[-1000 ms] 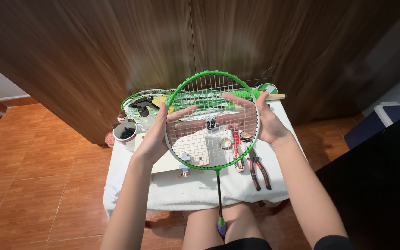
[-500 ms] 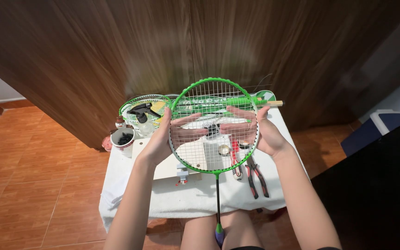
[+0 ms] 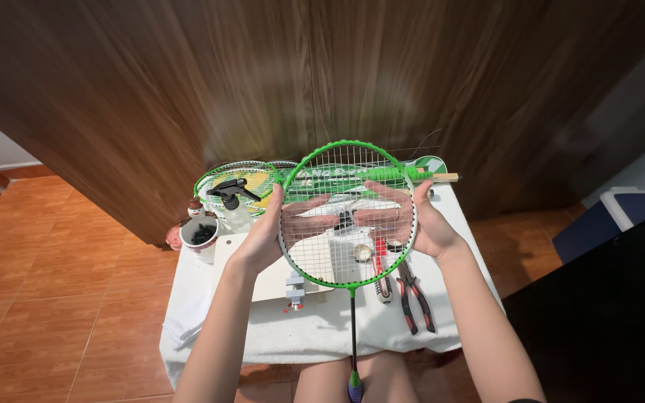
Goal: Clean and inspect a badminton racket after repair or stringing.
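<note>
I hold a green badminton racket [image 3: 347, 149] upright over the small table, its handle pointing down toward my lap. My left hand [image 3: 272, 231] grips the left side of the green frame, fingers spread across the white strings. My right hand [image 3: 419, 220] grips the right side, fingers also pressed on the strings from behind. Both hands face each other through the string bed.
A white-clothed table [image 3: 210, 328] carries another green racket [image 3: 222, 179], a spray bottle [image 3: 231, 200], a white cup [image 3: 201, 237], red-handled pliers [image 3: 416, 295], a wooden board [image 3: 266, 280] and small parts. A dark wooden wall rises behind. A dark surface sits at the lower right.
The view shifted slightly, so table and racket sit a little right and lower. My hands stay on the racket head in much the same grip.
</note>
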